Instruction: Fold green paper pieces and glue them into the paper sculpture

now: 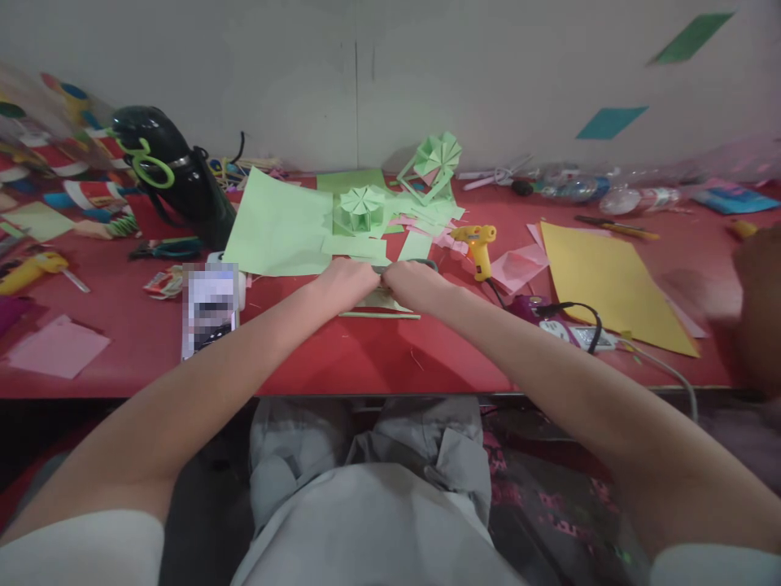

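Both my hands meet at the middle of the red table. My left hand is closed, pressing on a small pale green paper piece that lies under it. My right hand is closed too, close against the left; a dark looped handle, probably scissors, shows just behind its knuckles. What the fingers grip is hidden. A large light green sheet lies just beyond my left hand, with folded green paper fans behind it.
A yellow glue gun stands right of my hands, with a power strip and a yellow sheet farther right. A phone lies at left. A black bag and craft scraps fill the back left. Another person's blurred hand shows at the right edge.
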The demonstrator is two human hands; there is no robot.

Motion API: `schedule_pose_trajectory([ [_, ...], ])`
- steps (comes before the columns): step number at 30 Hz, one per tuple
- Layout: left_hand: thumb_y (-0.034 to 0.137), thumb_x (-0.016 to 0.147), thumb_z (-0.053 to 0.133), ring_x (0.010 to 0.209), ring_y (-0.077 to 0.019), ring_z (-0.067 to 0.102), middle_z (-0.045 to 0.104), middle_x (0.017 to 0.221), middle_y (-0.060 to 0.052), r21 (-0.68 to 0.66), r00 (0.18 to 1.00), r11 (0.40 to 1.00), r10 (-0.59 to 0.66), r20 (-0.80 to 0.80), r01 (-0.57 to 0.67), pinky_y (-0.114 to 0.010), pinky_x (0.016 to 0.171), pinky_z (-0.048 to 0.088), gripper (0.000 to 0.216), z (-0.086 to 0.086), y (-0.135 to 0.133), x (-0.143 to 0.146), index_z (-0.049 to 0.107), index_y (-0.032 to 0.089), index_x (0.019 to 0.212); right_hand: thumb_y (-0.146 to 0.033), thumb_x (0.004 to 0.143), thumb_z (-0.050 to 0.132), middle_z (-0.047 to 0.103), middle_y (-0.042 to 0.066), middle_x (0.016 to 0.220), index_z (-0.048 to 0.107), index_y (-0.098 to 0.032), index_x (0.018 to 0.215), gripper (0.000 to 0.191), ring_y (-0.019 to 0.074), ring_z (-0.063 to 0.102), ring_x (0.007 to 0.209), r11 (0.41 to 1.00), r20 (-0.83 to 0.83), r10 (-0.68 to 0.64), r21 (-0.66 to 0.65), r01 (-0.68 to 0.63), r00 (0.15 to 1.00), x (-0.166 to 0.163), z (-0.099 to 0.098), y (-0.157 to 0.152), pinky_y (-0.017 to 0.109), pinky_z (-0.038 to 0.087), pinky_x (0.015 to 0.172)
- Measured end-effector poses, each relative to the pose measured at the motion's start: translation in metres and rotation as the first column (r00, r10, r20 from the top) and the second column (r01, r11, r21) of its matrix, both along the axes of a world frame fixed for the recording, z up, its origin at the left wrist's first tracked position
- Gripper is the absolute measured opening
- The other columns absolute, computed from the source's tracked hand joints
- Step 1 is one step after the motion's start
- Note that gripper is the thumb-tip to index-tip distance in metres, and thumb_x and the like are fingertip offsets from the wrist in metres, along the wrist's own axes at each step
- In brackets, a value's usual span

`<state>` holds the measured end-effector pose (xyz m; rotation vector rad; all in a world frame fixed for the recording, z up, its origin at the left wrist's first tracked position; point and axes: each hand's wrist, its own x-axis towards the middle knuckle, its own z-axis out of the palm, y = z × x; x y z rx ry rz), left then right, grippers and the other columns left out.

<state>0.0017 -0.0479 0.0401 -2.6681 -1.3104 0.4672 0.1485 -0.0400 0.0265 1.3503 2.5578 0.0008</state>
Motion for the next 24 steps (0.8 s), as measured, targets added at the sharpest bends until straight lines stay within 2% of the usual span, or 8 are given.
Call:
schedule_pose_trajectory([
  [6,0.007,0.086,0.048,0.090,-0.0258,0.069,0.071,0.095,-0.012,0.009,0.998,1.000,-0.003,0.056,0.002,-0.030,0.070,0.046,0.026,-0.006,0.004,-0.008,0.071,0.015,0.092,-0.012,0.090,0.049,0.069,0.016,0.101,0.070,-0.011,0.100,0.023,0.0305,0.068,0.095,0.990,0.018,0.113,0.080,-0.114,0.993,0.004,-0.013,-0.003,0.034,0.051,0.069],
  [11,0.007,0.087,0.045,0.093,-0.0264,0.068,0.070,0.099,-0.013,-0.003,0.994,1.000,0.027,0.107,-0.027,-0.031,0.069,0.046,0.029,-0.007,0.002,-0.008,0.069,0.016,0.098,-0.006,0.092,0.042,0.066,0.019,0.107,0.069,-0.010,0.106,0.031,0.0291,0.062,0.107,0.975,0.043,0.159,0.150,-0.163,0.986,0.006,-0.018,-0.015,0.031,0.051,0.072],
  [18,0.008,0.086,0.046,0.093,-0.0264,0.067,0.069,0.099,-0.013,-0.070,0.983,0.994,0.100,0.157,-0.090,-0.030,0.065,0.043,0.024,-0.004,0.002,-0.004,0.068,0.016,0.094,-0.003,0.091,0.039,0.063,0.020,0.112,0.069,-0.011,0.110,0.037,0.0279,0.061,0.107,0.995,0.035,0.017,0.101,-0.021,0.999,0.001,-0.012,-0.035,0.028,0.051,0.067],
  [24,0.011,0.077,0.055,0.094,-0.0262,0.066,0.069,0.103,-0.012,-0.139,0.968,0.979,0.172,0.182,-0.148,-0.030,0.068,0.046,0.023,-0.006,0.009,-0.001,0.068,0.018,0.094,-0.005,0.088,0.045,0.068,0.015,0.108,0.071,-0.013,0.105,0.032,0.0250,0.066,0.098,0.999,-0.066,-0.040,0.018,0.041,0.997,0.005,-0.007,-0.016,0.028,0.047,0.070],
])
